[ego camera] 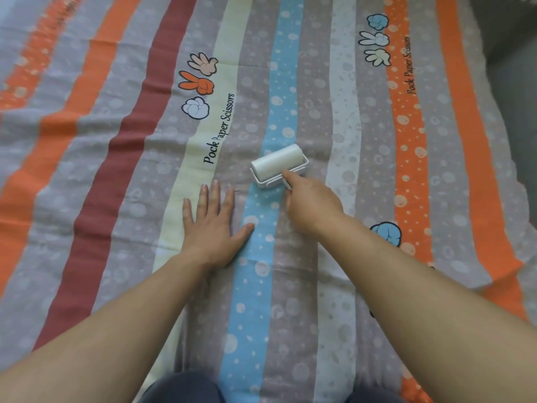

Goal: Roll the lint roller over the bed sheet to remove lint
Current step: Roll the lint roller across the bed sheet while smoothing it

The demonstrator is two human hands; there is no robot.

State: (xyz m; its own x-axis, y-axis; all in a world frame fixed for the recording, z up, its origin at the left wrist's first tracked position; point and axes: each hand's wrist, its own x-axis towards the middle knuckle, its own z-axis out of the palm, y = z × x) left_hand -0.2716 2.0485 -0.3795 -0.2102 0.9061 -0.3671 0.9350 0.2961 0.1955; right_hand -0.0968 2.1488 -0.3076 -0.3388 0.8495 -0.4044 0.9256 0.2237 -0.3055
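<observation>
A white lint roller (277, 164) lies with its drum on the striped bed sheet (343, 106), over the blue stripe near the middle of the view. My right hand (311, 206) grips the roller's handle just behind the drum, and the handle is mostly hidden inside the fist. My left hand (213, 228) presses flat on the sheet to the left of the roller, fingers straight and spread, thumb on the blue stripe.
The sheet carries orange, dark red, cream, blue and grey stripes with cartoon hand prints (200, 74) and printed words. The bed's right edge (502, 91) drops to a grey floor. My knees (180, 388) show at the bottom.
</observation>
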